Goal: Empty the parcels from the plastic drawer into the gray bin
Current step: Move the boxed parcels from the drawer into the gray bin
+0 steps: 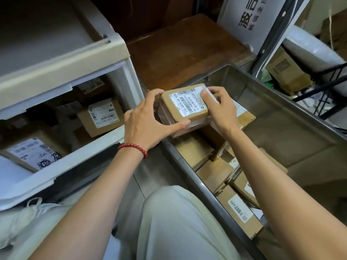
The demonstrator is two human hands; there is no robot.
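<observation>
Left grip point(144, 119) and right grip point(221, 107) each clasp an end of one parcel point(185, 105), level above the bin point(262, 94) (parcels point(214, 175) lie beneath the grips), likely for flat stacking; the drawer point(84, 154), left of them, holds more.

The person's left hand point(144, 119) and right hand point(219, 107) are bare, and both forearms are bare as far as the view shows them. A bracelet point(133, 147) of round, glossy dark-red beads, all much the same size, circles the left wrist. The trousers point(178, 222) are loose, of pale grey-green cloth with soft lengthwise folds. At the lower left, a thin white cord point(34, 200) loops over more pale cloth, either clothing or a shoe.
</observation>
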